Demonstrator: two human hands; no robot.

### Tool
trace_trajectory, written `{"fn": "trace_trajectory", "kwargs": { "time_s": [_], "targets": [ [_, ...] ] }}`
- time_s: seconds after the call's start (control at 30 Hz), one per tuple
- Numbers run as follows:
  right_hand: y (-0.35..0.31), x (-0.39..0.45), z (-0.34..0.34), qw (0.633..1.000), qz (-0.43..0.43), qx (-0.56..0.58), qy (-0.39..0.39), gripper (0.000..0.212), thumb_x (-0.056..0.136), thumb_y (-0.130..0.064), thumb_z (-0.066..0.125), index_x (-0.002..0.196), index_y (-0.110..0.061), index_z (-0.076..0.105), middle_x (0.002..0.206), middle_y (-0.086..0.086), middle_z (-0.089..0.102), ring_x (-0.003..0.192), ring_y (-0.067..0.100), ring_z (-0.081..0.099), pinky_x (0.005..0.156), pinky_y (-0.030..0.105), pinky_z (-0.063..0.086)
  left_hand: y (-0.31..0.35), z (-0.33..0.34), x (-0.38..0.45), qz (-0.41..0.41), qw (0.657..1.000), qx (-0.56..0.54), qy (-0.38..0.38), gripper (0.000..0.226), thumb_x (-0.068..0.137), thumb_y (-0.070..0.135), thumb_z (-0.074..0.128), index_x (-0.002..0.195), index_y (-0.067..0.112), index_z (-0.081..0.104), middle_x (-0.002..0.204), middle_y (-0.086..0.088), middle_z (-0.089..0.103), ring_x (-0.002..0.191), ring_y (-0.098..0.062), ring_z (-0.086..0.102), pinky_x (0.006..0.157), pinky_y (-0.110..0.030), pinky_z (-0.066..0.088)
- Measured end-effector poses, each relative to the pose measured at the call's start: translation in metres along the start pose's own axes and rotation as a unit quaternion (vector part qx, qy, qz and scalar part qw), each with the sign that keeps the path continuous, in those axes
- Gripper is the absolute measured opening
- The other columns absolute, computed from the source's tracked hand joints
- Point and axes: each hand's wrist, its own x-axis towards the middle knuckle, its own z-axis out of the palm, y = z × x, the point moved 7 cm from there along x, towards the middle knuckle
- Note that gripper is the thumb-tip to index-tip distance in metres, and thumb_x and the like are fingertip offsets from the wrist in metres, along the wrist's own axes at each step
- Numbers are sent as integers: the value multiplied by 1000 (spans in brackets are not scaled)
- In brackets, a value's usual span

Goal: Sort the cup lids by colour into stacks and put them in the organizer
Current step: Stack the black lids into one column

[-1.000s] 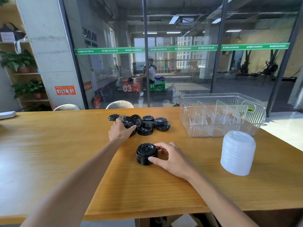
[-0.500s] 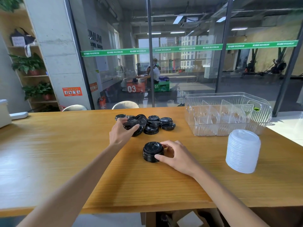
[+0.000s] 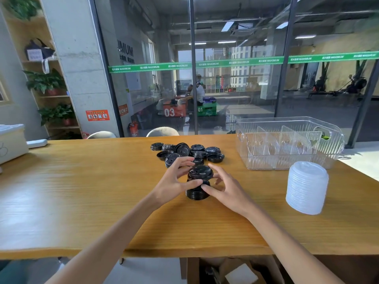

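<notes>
White stack [image 3: 307, 186] finished; left hand [image 3: 174, 181] holds a black lid [image 3: 200, 172] over the black stack [image 3: 197, 192], right hand [image 3: 226, 188] steadying it with curled fingers; loose lids [image 3: 196, 150] remain, organizer [image 3: 289, 141] empty.

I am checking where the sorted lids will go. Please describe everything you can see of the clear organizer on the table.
The clear organizer is a rectangular bin of transparent, ribbed plastic, as it looks. It stands upright on the far right part of the wooden table, beyond the stack of white lids and to the right of the loose black lids. Upright clear dividers split its inside into compartments, and each short end has a cut-out handle. No lids lie in it. Neither hand touches it.
</notes>
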Motion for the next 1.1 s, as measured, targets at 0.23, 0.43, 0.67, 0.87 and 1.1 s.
{"fn": "trace_trajectory", "kwargs": {
  "time_s": [0.23,0.43,0.67,0.87,1.1],
  "targets": [
    [-2,-1,-3,998,-5,58,-8,52,100,-47,68,148,-58,49,139,-13,58,126,-7,52,101,30,43,-7,6,-8,-2,1000,-21,-7,70,91,19,88,150,25,52,144,3,67,139,-12,60,122,-48,45],
    [-3,-1,-7,994,-7,107,2,54,94,-57,64,147,-50,55,133,-24,64,125,-11,55,101,26,45,-7,1,-7,7,1000,-7,-12,63,98,23,80,152,26,49,149,9,66,146,-10,54,130,-45,33],
    [1,1,-11,994,-15,85,64,47,93,-48,80,135,-40,63,126,-20,69,115,4,64,88,23,45,-6,0,-8,0,1000,-13,-21,66,99,15,78,157,23,46,160,10,55,150,-8,50,128,-47,39],
    [0,0,-14,994,-27,34,96,47,85,-55,84,124,-41,62,122,-22,68,108,3,64,84,18,46,-33,-7,-15,-51,995,68,-54,99,76,59,93,159,42,39,159,12,55,150,-5,46,128,-50,35],
    [3,6,-2,997,-11,-34,62,63,87,-51,82,142,-36,55,115,-14,63,106,3,61,88,23,48,-36,-1,-11,-34,993,106,-38,98,74,62,93,156,40,43,139,14,70,133,-1,61,121,-42,46]
  ]
}}
